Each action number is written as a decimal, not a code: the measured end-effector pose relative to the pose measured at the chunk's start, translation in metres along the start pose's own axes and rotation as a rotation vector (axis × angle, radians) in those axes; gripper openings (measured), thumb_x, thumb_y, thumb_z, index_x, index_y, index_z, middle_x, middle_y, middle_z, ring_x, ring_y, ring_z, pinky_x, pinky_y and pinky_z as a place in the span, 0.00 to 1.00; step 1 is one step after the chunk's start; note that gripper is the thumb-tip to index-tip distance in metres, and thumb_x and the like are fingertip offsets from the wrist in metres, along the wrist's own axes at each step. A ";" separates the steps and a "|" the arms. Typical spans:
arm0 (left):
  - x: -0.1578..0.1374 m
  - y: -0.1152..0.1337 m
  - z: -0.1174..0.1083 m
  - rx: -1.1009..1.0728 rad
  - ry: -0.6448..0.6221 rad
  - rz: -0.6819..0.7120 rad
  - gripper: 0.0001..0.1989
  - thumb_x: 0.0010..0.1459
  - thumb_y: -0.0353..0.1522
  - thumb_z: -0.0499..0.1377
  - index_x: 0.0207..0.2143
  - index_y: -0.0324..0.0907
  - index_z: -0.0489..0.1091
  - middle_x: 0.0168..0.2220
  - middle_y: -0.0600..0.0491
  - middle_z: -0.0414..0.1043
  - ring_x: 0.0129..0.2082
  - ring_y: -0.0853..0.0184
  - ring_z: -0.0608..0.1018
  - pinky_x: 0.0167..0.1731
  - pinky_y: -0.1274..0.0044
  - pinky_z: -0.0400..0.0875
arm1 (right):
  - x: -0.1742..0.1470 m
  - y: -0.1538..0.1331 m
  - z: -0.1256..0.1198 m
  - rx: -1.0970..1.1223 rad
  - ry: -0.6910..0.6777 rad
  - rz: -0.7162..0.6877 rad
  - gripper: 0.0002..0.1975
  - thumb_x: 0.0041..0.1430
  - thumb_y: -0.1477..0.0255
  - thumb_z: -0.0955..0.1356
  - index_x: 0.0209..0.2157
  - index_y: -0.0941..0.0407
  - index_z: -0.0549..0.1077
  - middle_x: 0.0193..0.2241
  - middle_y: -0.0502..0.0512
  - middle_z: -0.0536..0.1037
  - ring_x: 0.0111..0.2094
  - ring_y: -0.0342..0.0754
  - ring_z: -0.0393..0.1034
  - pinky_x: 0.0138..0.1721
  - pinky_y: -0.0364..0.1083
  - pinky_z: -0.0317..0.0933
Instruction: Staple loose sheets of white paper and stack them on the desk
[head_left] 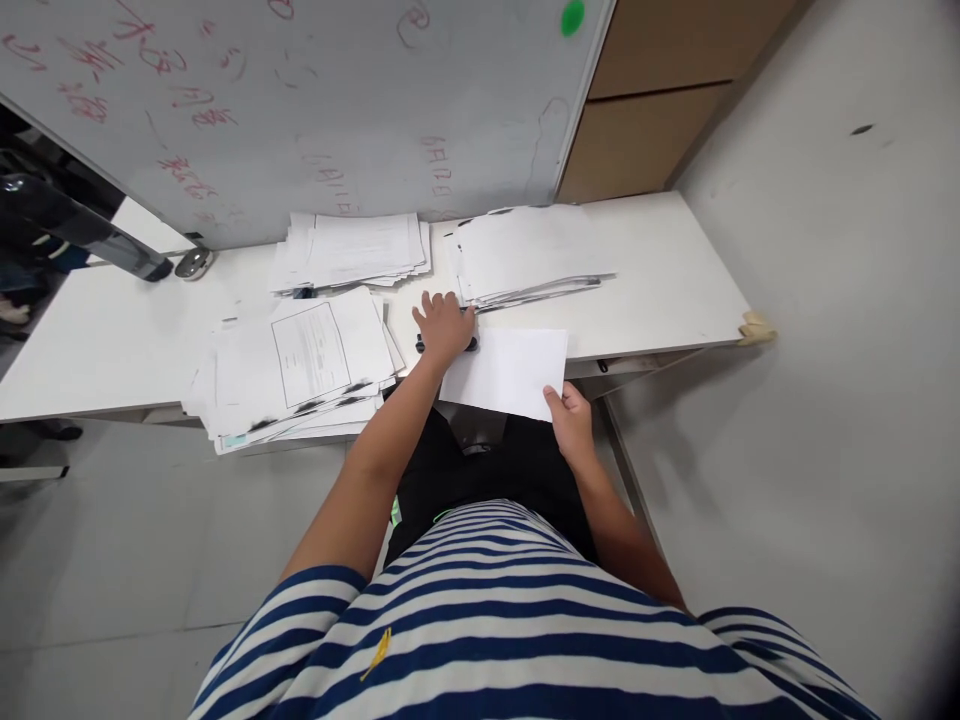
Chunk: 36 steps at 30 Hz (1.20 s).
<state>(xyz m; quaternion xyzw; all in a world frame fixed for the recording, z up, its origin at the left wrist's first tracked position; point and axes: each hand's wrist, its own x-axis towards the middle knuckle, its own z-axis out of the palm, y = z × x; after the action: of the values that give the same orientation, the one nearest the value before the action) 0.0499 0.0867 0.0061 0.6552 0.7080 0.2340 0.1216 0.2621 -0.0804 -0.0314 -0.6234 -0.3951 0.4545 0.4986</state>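
Note:
My right hand [571, 415] pinches the lower right corner of white paper [517, 365], which reaches over the table's front edge. My left hand [444, 325] lies palm down with its fingers spread, over a small black object [420, 344] at the paper's left end. My palm hides most of that object, so its kind cannot be made out. Left of my left hand is a stack of printed papers [307, 355] with a framed text block on top. Behind my hands are another printed stack [364, 245] and a stack of mostly blank sheets [525, 250].
The white table [652, 270] runs along a whiteboard [337, 110] with red writing. Brown boxes [645, 130] stand behind its right part, and a wall [840, 300] rises at right. A dark bottle [90, 225] and a small round silver object [195, 263] are at left.

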 end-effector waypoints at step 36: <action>-0.053 -0.053 -0.015 0.069 0.160 0.144 0.19 0.68 0.45 0.46 0.39 0.45 0.70 0.40 0.45 0.72 0.45 0.56 0.72 0.45 0.68 0.62 | -0.005 -0.029 -0.062 0.198 0.158 0.056 0.18 0.47 0.62 0.75 0.39 0.56 0.80 0.40 0.55 0.84 0.40 0.54 0.78 0.44 0.51 0.71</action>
<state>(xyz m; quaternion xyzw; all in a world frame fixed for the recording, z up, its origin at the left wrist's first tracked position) 0.0024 0.0299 -0.0140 0.6873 0.6742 0.2693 0.0249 0.3192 -0.0962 0.0032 -0.6159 -0.2901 0.4544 0.5745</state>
